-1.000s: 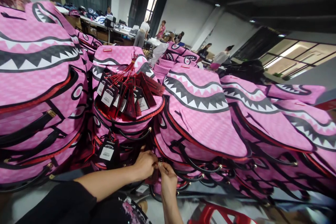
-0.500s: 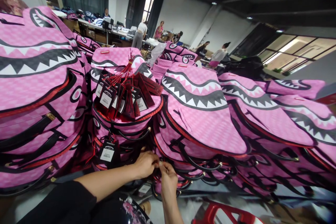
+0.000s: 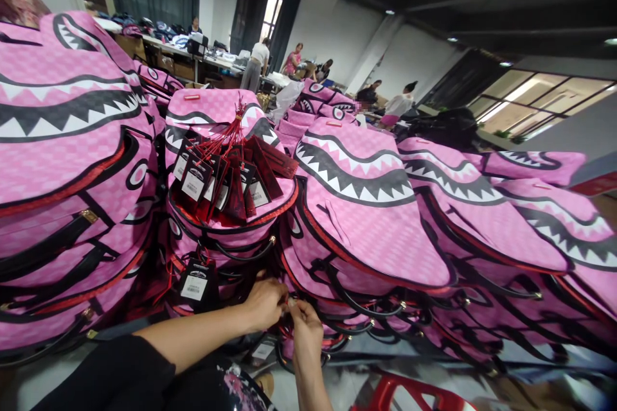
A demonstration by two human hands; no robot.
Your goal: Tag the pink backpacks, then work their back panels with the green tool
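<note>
My left hand [image 3: 265,302] and my right hand [image 3: 305,321] meet low between two stacks of pink backpacks, fingers pinched close together. Whatever they pinch is too small and dark to name. Just right of them rises a stack topped by a pink backpack [image 3: 366,225] with a shark-mouth print. On the stack to their left, a bunch of black and red tags [image 3: 231,183] with red strings lies on the top bag. One black tag [image 3: 195,280] with a white label hangs below it. Another tag [image 3: 263,350] shows under my left forearm.
More stacked pink backpacks stand at the far left [image 3: 62,160] and the right [image 3: 482,212]. A red and white plastic object [image 3: 409,395] is at the bottom. Several people and a long table [image 3: 216,63] are in the background.
Both hands have shifted very slightly left in the view and stay pinched together. The view has turned a little; the tags lie as before.
</note>
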